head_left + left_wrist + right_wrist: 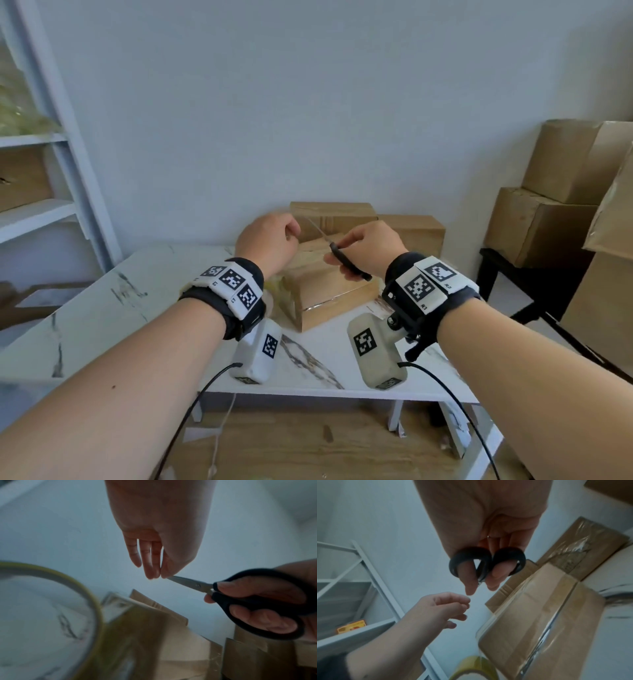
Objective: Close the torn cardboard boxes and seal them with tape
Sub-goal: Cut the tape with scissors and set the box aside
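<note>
A cardboard box (pixel 329 298) (pixel 539 615) lies on the white marble table (pixel 137 291), with clear tape shining along its edges. A yellowish tape roll (pixel 278 293) (pixel 96 601) (pixel 471 669) sits against its left side, and a clear strip runs from the roll to the box. My right hand (pixel 339 253) (pixel 479 586) holds black-handled scissors (pixel 346 263) (pixel 223 601) above the box, with fingers through the loops and the blades together. My left hand (pixel 294 229) (pixel 157 576) pinches at the blade tips. I cannot make out any tape between those fingers.
Two more cardboard boxes (pixel 332 216) (pixel 414 233) stand against the wall behind the near one. Larger boxes (pixel 548 192) are stacked on a dark stand at the right. A white shelf unit (pixel 51 171) stands at the left.
</note>
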